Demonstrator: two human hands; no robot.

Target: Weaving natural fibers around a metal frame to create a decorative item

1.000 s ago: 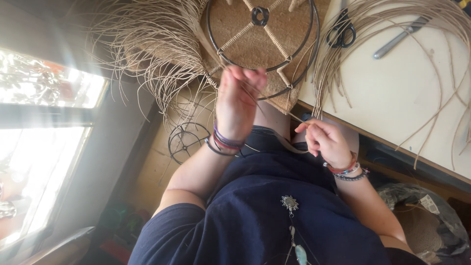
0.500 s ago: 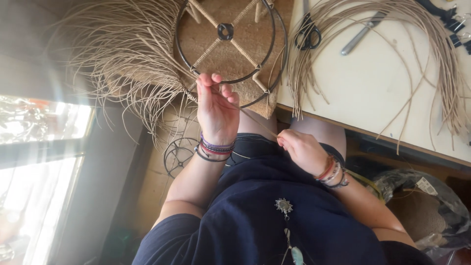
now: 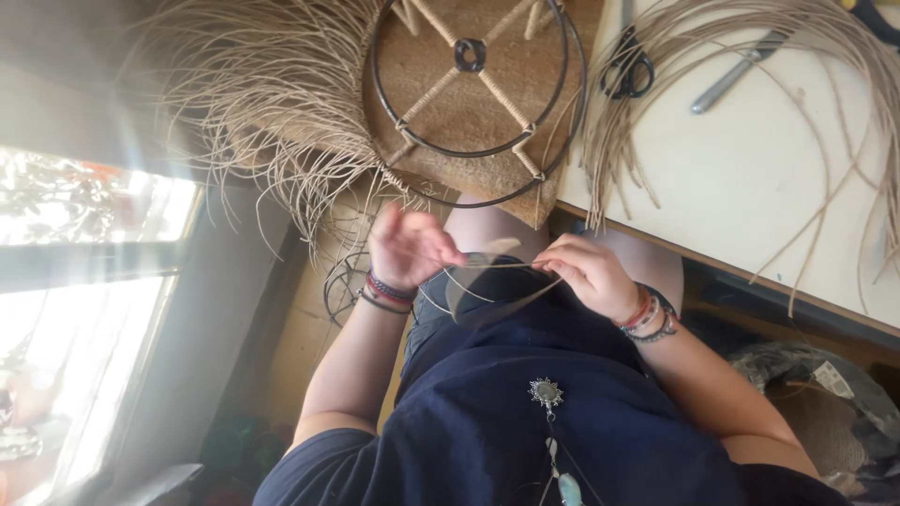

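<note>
The person is working thin strands [image 3: 487, 281] of pale fibre over the lap, just below the near edge of the table [image 3: 750, 187]. The left hand [image 3: 408, 248] is lifted with its fingers loosely spread, the strand running past its thumb side; whether it is actually pinching the fibre I cannot tell. The right hand [image 3: 586, 274] is curled closed, fingertips pinching the other end of the strands, which are looping slackly between the two hands.

The frame [image 3: 478, 94], a pair of dark wire rings with wrapped spokes, is lying at the table's left edge, a fringe [image 3: 272, 103] of loose fibre fanning off its far left side. Scissors [image 3: 626, 67] and a bundle [image 3: 825, 84] of spare fibre are lying on the table to the right.

This looks like the step of readying a fresh strand, separating and straightening it before weaving. The next move probably calls for drawing it taut and carrying one end up to the rings.
</note>
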